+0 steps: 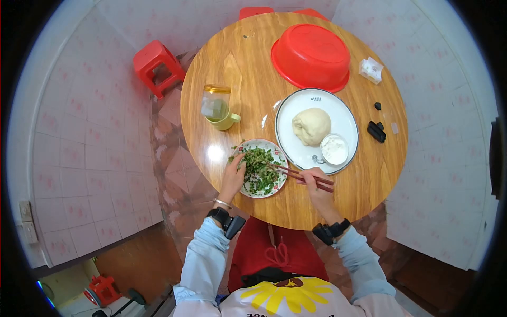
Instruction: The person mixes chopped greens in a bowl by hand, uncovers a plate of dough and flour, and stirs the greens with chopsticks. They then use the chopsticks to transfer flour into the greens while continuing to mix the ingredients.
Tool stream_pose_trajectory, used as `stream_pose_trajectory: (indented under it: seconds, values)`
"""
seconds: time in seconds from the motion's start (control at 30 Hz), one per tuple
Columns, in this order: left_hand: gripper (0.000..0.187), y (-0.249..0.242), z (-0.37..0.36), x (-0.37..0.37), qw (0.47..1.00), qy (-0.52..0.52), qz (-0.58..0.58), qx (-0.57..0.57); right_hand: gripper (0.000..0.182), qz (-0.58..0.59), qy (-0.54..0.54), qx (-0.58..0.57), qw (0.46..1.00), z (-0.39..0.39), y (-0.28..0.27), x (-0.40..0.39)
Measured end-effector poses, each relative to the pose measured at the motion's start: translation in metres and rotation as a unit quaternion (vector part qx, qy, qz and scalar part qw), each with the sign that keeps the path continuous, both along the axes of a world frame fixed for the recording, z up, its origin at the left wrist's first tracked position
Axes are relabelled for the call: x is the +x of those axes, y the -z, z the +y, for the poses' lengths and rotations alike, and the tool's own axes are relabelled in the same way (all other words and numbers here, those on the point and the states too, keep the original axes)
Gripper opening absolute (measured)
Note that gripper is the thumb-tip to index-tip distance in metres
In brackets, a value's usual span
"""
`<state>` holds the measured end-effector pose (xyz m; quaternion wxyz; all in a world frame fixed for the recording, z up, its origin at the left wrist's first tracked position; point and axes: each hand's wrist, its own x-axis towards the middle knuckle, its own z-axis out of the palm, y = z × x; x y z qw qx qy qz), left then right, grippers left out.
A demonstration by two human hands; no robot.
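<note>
A patterned plate (281,184) near the table's front edge holds chopped greens (259,177) mixed with a paler filling. My left hand (233,171) is at the plate's left rim, its fingertips at the edge of the greens; whether they pinch anything is hard to see. My right hand (315,185) is closed around dark red chopsticks (323,183), whose tips reach into the filling from the right. Behind and to the right, a large white plate (289,150) carries a smooth lump of dough (311,127) and a small bowl of white powder (335,149).
A red basin (311,55) lies upside down at the back. On the left are a green mug (226,122) and a gold-lidded jar (215,103). Small black objects (376,131) and a white packet (371,70) lie on the right. A red stool (158,67) stands beyond the table (222,58).
</note>
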<state>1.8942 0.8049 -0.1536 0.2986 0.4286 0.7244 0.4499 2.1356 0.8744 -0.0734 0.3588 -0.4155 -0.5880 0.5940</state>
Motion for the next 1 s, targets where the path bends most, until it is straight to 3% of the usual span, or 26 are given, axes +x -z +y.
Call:
stream_pose_trajectory:
  seconds: [0.03,0.13,0.17,0.23,0.3,0.4,0.53,0.67,0.73,0.87,1.0]
  values:
    - [0.03,0.002,0.005,-0.001,1.0,0.0,-0.003,0.0,0.012,-0.049,-0.005,0.064,0.997,0.001,-0.006,0.006]
    - [0.033,0.011,0.014,-0.002,0.966,0.096,0.232,0.058,0.008,-0.11,-0.021,0.163,0.98,-0.001,-0.001,0.015]
    - [0.033,0.013,0.011,0.001,0.967,0.096,0.23,0.059,0.007,-0.115,-0.039,0.196,0.973,-0.002,0.002,0.017]
    - [0.033,0.008,-0.006,0.006,0.968,0.119,0.182,-0.125,0.006,-0.125,-0.034,0.179,0.975,-0.009,0.004,0.018]
    - [0.034,0.017,-0.023,0.015,0.964,0.12,0.215,-0.101,0.006,-0.133,-0.024,0.157,0.978,-0.02,0.007,0.017]
    - [0.033,0.019,-0.031,0.034,0.979,0.097,0.156,-0.09,0.006,-0.113,-0.029,0.174,0.978,-0.031,0.008,0.014]
    - [0.033,0.023,-0.029,0.053,0.976,0.085,0.093,-0.178,0.006,-0.121,-0.022,0.154,0.98,-0.043,0.004,0.001]
    - [0.034,0.039,-0.024,0.045,0.987,0.028,0.012,-0.159,0.013,-0.129,-0.016,0.121,0.984,-0.038,-0.004,-0.009]
    - [0.031,0.035,-0.018,0.037,0.984,-0.036,-0.129,-0.116,0.009,-0.107,-0.02,0.139,0.984,-0.032,-0.003,-0.011]
    - [0.029,0.007,-0.016,0.029,0.989,-0.019,-0.129,-0.075,0.006,-0.062,-0.039,0.146,0.987,-0.025,-0.008,-0.003]
    - [0.024,0.01,-0.036,0.032,0.993,0.106,-0.035,-0.039,0.005,-0.111,-0.07,0.144,0.981,-0.029,-0.005,0.017]
